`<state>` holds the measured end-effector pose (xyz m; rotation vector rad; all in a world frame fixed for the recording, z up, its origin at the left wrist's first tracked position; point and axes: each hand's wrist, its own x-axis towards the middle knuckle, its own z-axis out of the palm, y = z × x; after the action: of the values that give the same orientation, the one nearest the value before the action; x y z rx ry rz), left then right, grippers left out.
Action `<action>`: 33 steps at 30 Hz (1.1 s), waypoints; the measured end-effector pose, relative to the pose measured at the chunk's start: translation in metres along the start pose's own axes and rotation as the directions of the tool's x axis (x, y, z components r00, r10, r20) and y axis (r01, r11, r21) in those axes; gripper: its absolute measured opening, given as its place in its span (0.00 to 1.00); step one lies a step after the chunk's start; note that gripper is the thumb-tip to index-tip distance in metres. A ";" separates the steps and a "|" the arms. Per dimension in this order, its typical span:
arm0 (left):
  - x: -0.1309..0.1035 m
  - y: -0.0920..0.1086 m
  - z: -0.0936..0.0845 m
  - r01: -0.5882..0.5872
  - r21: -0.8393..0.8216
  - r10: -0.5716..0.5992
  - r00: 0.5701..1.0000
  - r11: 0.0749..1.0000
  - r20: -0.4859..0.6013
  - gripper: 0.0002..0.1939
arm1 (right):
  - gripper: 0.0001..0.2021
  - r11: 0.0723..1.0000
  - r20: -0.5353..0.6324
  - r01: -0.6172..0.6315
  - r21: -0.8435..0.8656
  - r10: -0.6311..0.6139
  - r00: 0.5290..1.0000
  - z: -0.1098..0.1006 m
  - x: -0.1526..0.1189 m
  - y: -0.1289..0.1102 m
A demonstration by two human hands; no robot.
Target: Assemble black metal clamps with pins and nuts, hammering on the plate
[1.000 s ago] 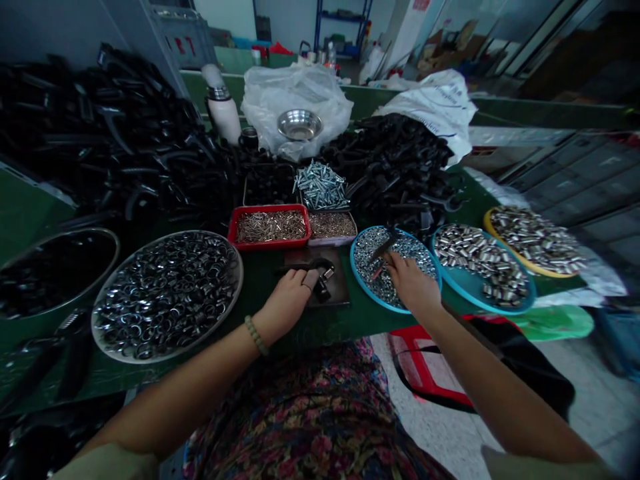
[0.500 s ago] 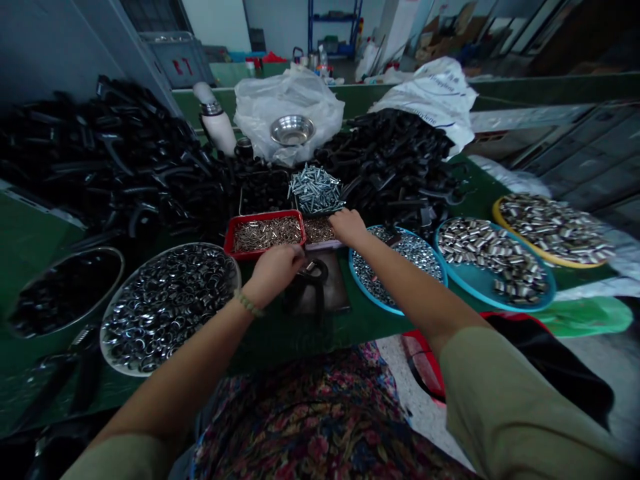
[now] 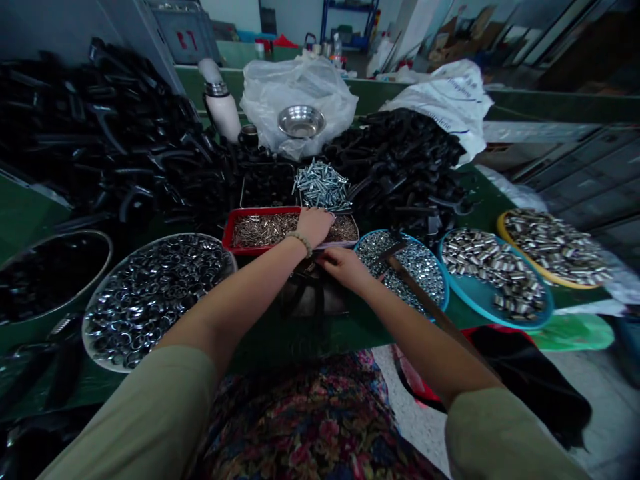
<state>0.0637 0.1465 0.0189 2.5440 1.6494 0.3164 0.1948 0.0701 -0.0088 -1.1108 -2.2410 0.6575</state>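
My left hand [image 3: 315,225], with a beaded bracelet on the wrist, reaches over the seam between the red tray [image 3: 229,235] of small pins and the pale tray of tiny parts [image 3: 344,229]. Its fingertips are bent down and what they touch is hidden. Just below it, my right hand [image 3: 345,267] pinches at a black part [image 3: 306,268] over a dark metal block [image 3: 320,300]. Whatever small piece sits between those fingers is too small to name. A hammer [image 3: 407,277] lies across the blue basin of small metal pieces [image 3: 367,243].
Black handles [image 3: 165,160] are heaped at the left and black parts [image 3: 400,160] at the back right. Screws [image 3: 323,185] fill a tray behind my hands. A basin of metal rings [image 3: 155,293] stands left; basins of metal cylinders [image 3: 470,287] stand right. A white flask [image 3: 223,113] is behind.
My left hand has moved from the black part up and right to the trays. My right hand has come back from the pale tray to the black part. The view has shifted slightly.
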 end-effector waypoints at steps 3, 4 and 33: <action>0.001 -0.001 -0.003 0.017 -0.044 -0.018 1.000 0.999 -0.023 0.15 | 0.02 0.999 -0.014 -0.042 -0.019 0.042 0.999 0.008 0.002 0.002; 0.001 -0.002 -0.005 0.020 -0.068 -0.023 0.999 0.997 -0.033 0.15 | 0.02 0.998 -0.012 -0.054 -0.027 0.053 0.999 0.008 0.004 0.003; -0.163 0.010 0.000 0.131 -0.128 -0.127 0.991 0.983 0.044 0.14 | 0.12 0.945 0.213 0.058 -0.321 0.013 0.977 0.006 -0.014 -0.015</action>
<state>0.0083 -0.0062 0.0007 2.3227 1.7104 0.3532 0.1900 0.0495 -0.0071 -1.2148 -2.6129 0.4203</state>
